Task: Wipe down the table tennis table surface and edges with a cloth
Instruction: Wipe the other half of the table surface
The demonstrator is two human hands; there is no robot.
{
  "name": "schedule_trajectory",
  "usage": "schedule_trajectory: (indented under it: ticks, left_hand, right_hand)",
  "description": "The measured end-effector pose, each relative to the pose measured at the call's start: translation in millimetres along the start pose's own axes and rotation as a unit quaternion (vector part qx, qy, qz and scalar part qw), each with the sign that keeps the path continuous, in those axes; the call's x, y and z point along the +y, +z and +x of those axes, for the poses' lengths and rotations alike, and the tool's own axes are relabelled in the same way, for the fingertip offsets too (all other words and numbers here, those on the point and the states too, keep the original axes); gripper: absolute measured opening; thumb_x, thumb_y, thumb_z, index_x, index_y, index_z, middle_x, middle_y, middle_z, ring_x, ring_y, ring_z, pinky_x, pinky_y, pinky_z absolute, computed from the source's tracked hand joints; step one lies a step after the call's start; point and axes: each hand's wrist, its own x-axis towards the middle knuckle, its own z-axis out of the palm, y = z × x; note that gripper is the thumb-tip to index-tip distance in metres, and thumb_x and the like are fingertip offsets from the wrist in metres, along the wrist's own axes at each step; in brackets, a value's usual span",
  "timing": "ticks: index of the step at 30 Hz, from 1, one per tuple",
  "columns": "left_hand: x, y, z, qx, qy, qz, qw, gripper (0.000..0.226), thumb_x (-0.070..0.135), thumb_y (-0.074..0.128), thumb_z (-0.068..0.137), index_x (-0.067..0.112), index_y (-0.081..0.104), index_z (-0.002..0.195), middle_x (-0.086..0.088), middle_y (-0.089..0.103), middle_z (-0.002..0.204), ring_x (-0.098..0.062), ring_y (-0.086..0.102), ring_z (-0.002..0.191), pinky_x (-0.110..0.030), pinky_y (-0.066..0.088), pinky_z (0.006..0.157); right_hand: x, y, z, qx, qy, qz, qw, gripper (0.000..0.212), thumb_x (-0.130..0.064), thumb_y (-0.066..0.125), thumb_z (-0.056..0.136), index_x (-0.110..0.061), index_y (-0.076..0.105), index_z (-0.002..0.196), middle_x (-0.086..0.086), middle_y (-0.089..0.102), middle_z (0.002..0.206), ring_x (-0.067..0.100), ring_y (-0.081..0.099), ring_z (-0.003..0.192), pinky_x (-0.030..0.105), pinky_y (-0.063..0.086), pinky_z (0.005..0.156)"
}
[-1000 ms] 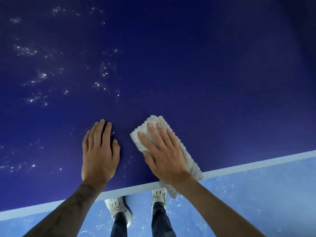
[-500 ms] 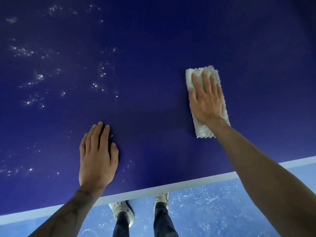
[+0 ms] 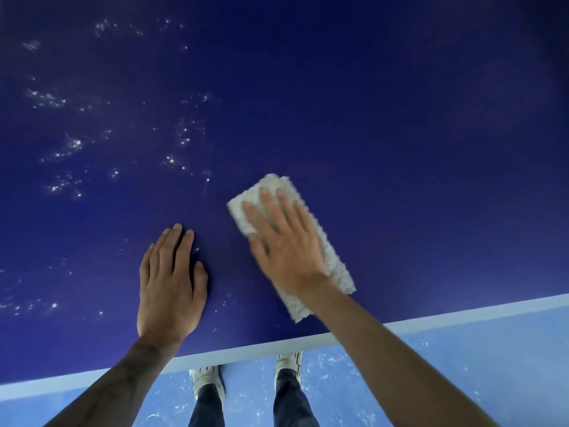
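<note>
The dark blue table tennis table (image 3: 385, 124) fills most of the view, its white edge line (image 3: 234, 354) running across the bottom. My right hand (image 3: 283, 241) presses flat, fingers straight, on a folded white fluffy cloth (image 3: 335, 272) lying near the table's front edge. The cloth sticks out beyond my fingertips and past my wrist. My left hand (image 3: 169, 278) rests flat on the bare surface to the left of the cloth, fingers straight. White specks and droplets (image 3: 70, 146) dot the surface at the left and behind my left hand.
Below the table edge lies a light blue floor (image 3: 462, 365) with pale streaks. My two feet in white shoes (image 3: 206, 380) and dark trousers stand right at the edge. The table's right half looks free of specks.
My right hand has slid the cloth back from the far right toward the front edge and to the left, close to my left hand. My left hand has stayed in place.
</note>
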Motion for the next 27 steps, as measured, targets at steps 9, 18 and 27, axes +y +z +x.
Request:
schedule_trajectory:
  ticks: [9, 18, 27]
  left_hand:
    - [-10.4, 3.8, -0.4, -0.019, 0.010, 0.006, 1.000, 0.057, 0.032, 0.030, 0.108, 0.005, 0.040, 0.157, -0.014, 0.036, 0.165, -0.034, 0.032, 0.154, -0.052, 0.025, 0.128]
    - [-48.5, -23.5, 5.4, -0.043, 0.034, -0.131, 0.990, 0.053, 0.028, 0.032, 0.109, 0.005, 0.044, 0.155, -0.011, 0.038, 0.165, -0.026, 0.032, 0.154, -0.049, 0.027, 0.127]
    - [-179.7, -58.8, 44.9, -0.054, 0.061, -0.020, 0.996, 0.052, 0.022, 0.038, 0.107, -0.002, 0.044, 0.153, -0.020, 0.037, 0.164, -0.038, 0.035, 0.152, -0.056, 0.029, 0.125]
  right_hand:
    - [-5.2, 3.4, -37.4, 0.073, 0.261, 0.003, 0.962, 0.062, -0.047, 0.025, 0.111, -0.030, 0.020, 0.171, 0.009, 0.011, 0.179, 0.032, 0.006, 0.166, 0.055, 0.011, 0.133]
    - [-99.0, 22.7, -12.0, 0.030, 0.135, -0.011, 0.990, 0.060, -0.047, 0.020, 0.114, -0.034, 0.014, 0.171, 0.004, 0.005, 0.180, 0.026, -0.002, 0.166, 0.051, 0.010, 0.134]
    - [-211.0, 47.6, -25.8, 0.049, 0.243, -0.036, 0.968, 0.064, -0.046, 0.020, 0.112, -0.025, 0.010, 0.172, 0.014, 0.004, 0.179, 0.034, -0.003, 0.166, 0.055, 0.012, 0.133]
